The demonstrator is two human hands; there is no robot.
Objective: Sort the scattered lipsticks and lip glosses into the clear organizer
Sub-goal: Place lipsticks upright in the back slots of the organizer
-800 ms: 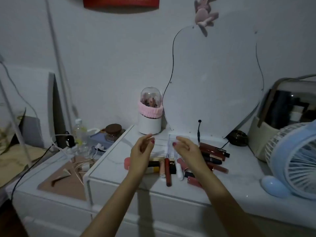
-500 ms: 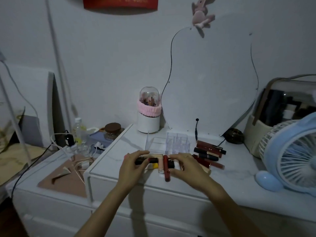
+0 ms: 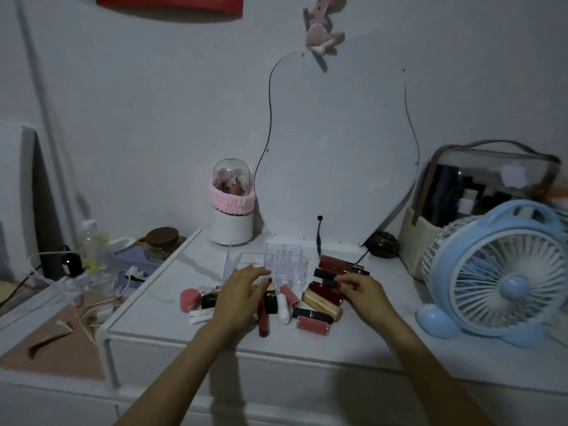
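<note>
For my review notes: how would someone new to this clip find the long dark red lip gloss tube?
Start at the clear organizer in front of the mirror. Come toward the table's front edge, just right of the left hand. The long dark red tube sticks out nearest that edge, longer and thinner than the stubby lipsticks beside it.

Blue fan at desk's right edge, clear-lidded storage case behind it. Curvy mirror vs. wall, pink plush at its top. Domed white holder w/ pink band left of mirror. Bottle, brown-lidded jar, cables further left.
</note>
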